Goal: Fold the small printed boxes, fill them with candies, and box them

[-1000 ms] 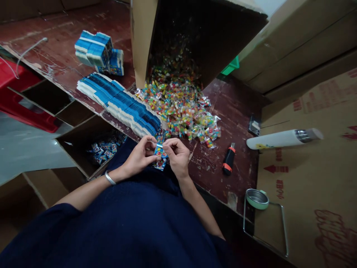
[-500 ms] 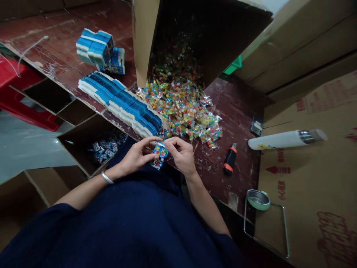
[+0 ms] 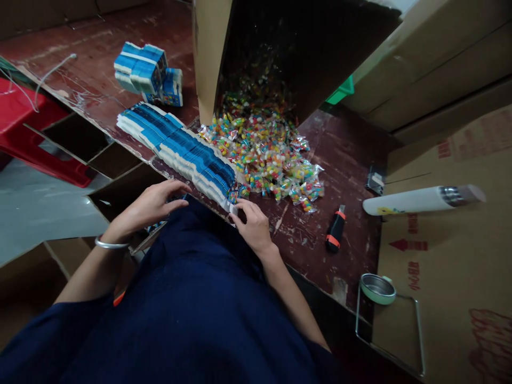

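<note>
My left hand (image 3: pixel 154 208) is open with fingers apart and nothing in it, above the cardboard box below the table edge. My right hand (image 3: pixel 255 226) is at the near end of a long row of flat blue printed cartons (image 3: pixel 180 146). Its thumb and fingertips pinch the end carton (image 3: pixel 233 197); part of that carton is hidden by the fingers. Just beyond the row lies a heap of small clear bags of colourful candies (image 3: pixel 268 154), spilling from a tipped cardboard box (image 3: pixel 208 69).
Bundled blue cartons (image 3: pixel 140 66) sit farther back on the dark red table (image 3: pixel 160 21). To the right are a utility knife (image 3: pixel 336 229), a white bottle (image 3: pixel 408 201) and a green-rimmed metal cup (image 3: pixel 378 290). A red stool (image 3: pixel 24 114) stands at left.
The small blue printed carton that both hands held is no longer in them. My left hand has moved left and opened; my right hand has moved slightly to the row's end.
</note>
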### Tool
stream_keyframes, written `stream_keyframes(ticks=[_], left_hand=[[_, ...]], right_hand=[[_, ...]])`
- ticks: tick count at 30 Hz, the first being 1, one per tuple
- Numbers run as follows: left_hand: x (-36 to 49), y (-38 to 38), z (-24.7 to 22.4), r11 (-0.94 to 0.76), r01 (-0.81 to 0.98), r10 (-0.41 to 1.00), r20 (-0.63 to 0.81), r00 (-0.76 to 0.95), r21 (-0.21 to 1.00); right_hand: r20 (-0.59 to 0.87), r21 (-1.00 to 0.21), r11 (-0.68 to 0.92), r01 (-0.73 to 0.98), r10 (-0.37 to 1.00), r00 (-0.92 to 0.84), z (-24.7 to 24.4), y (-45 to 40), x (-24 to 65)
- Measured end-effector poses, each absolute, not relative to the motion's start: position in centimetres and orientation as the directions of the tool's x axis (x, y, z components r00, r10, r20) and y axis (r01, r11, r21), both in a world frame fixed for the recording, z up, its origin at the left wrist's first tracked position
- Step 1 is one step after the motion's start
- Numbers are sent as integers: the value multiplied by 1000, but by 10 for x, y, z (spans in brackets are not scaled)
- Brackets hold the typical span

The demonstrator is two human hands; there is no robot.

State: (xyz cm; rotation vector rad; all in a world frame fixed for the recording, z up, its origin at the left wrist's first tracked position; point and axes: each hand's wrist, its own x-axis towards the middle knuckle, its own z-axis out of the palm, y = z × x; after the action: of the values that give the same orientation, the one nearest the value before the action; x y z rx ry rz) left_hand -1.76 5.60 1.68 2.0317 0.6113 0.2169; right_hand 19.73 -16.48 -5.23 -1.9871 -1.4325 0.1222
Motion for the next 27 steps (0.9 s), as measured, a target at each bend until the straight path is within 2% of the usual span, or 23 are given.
stream_keyframes(ticks=[2, 4, 6, 8, 11, 13, 15, 17, 19, 24, 27], left_hand=[[-8, 41, 11, -213, 277, 496, -141, 857, 937], [8, 20, 2, 91, 205, 434, -224, 873, 975], [27, 0, -8, 387, 150, 355, -297, 886, 910], [42, -17, -16, 599, 96, 299, -333, 894, 795], [54, -30, -22, 763, -29, 290, -302, 908, 646], [54, -29, -22, 787, -83, 301, -264, 916, 612], [49, -24, -19, 772, -80, 287, -234, 929, 631], [44, -19, -16, 734, -29, 229, -207, 951, 678], [40, -16, -12, 676, 30, 158, -185, 970, 736], [36, -16, -4, 519, 160, 31, -206, 978, 840], [38, -18, -6, 466, 155, 72, -212, 975, 871]], right_hand=[[396, -534, -130, 835, 834, 383, -50, -169, 197], [533, -469, -117, 875, 753, 386, -43, -175, 194], [657, -387, -93, 917, 670, 345, -35, -180, 188], [726, -315, -18, 949, 640, 253, -28, -185, 179], [748, -267, 137, 954, 653, 115, -21, -187, 166], [714, -311, 230, 922, 697, 67, -17, -187, 163], [646, -440, 251, 862, 756, 110, -12, -186, 164], [532, -594, 187, 782, 821, 208, -6, -183, 168], [413, -690, 102, 716, 868, 275, 1, -181, 174], [242, -828, 23, 560, 916, 320, 13, -176, 183], [229, -864, -21, 502, 873, 431, 12, -176, 182]])
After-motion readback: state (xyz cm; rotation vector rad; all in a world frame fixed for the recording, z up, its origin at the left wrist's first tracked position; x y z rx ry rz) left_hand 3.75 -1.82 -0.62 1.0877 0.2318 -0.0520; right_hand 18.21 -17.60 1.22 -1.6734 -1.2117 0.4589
